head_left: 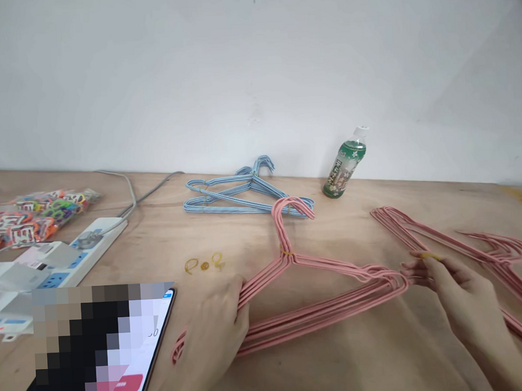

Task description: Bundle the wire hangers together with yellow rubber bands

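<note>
Nearest, the left-hand grip (215, 326) is clenched around a bundle of pink wire hangers (319, 312), which lies flat on the wooden bench (323, 379) with its hooks pointing away. The right-hand grip (463, 301) pinches a yellow rubber band (428, 256) at the fingertips, just beside the bundle's right corner; whether it touches the wire is hard to tell. Another yellow band (285, 253) circles the bundle's neck. If the fingertips slipped, the pinched band could spring away, and if the left-hand hold eased, the wires could fan apart. A smartphone (161, 335), partly pixelated, lies close to a pink hook by the left hand and could get scratched or nudged. To the right, a loose pile of pink hangers (433, 230) lies near the right forearm, where it could snag. Farther off are small amber bands (204, 265), a power strip (99, 236), colourful packets (47, 215), blue wire hangers (226, 197) and a green-labelled bottle (344, 165).
</note>
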`<action>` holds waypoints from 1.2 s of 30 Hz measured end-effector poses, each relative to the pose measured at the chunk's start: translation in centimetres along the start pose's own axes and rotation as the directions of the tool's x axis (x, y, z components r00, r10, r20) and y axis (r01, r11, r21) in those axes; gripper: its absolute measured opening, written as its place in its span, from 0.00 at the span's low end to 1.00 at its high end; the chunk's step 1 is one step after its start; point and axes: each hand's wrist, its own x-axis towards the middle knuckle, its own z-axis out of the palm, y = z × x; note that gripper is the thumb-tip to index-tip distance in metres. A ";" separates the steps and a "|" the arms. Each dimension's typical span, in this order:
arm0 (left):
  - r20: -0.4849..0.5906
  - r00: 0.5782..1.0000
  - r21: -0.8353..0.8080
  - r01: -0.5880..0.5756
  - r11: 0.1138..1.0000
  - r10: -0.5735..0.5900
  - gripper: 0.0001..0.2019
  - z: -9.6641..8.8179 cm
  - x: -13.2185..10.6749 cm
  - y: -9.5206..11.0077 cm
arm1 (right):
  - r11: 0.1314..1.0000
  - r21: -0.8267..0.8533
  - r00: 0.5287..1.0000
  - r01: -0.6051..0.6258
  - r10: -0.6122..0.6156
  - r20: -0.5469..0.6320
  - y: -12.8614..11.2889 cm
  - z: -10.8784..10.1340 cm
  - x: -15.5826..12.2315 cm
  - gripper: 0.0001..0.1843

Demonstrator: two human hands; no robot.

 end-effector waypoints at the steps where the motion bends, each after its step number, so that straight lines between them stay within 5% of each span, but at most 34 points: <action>1: 0.000 1.000 0.004 0.003 1.000 -0.003 0.11 -0.1 -0.1 0.1 | 1.000 -0.019 1.000 0.013 -0.013 0.002 0.1 0.1 0.0 0.13; 7: 0.000 0.999 -0.030 0.041 0.999 -0.041 0.11 -0.3 -0.2 0.4 | 0.940 -0.276 0.968 0.199 -0.232 -0.094 -1.2 1.5 -1.5 0.12; 10: -0.006 0.999 0.018 0.039 0.999 -0.039 0.11 0.0 -0.3 0.3 | 0.893 -0.286 0.938 0.347 -0.339 0.079 -3.9 3.8 -3.4 0.13; 12: 0.016 0.999 0.039 0.033 0.999 -0.034 0.13 0.1 -0.3 0.3 | 0.851 -0.232 0.873 0.471 -0.410 0.265 -6.5 6.2 -4.8 0.12; 14: 0.046 0.999 0.042 0.026 0.999 -0.028 0.14 0.3 -0.4 0.2 | 0.793 -0.147 0.755 0.591 -0.480 0.446 -9.3 9.3 -6.1 0.09; 19: 0.035 0.999 0.025 -0.009 1.000 0.008 0.18 1.1 -0.3 -0.1 | 0.703 0.149 0.350 0.695 -0.512 0.784 -13.2 18.5 -7.5 0.16; 21: 0.003 1.000 0.014 -0.017 1.000 0.017 0.19 1.5 -0.1 -0.3 | 0.712 0.209 0.227 0.670 -0.465 0.856 -13.3 21.5 -7.5 0.22; 23: -0.025 0.999 0.005 -0.019 1.000 0.019 0.20 1.8 0.0 -0.5 | 0.733 0.205 0.179 0.648 -0.408 0.895 -13.0 23.2 -7.6 0.24; 27: -0.017 0.999 -0.010 -0.034 0.999 0.034 0.20 1.9 -0.1 -0.6 | 0.714 0.221 0.215 0.665 -0.466 0.858 -12.9 22.5 -7.6 0.20; 31: -0.006 1.000 0.034 -0.024 0.999 0.024 0.19 1.9 -0.2 -0.4 | 0.686 0.173 0.362 0.707 -0.561 0.744 -13.0 18.1 -6.2 0.14; 36: 0.034 0.999 0.004 -0.021 1.000 0.021 0.18 1.7 -0.2 -0.2 | 0.700 -0.103 0.505 0.706 -0.396 0.767 -11.4 12.5 -3.9 0.13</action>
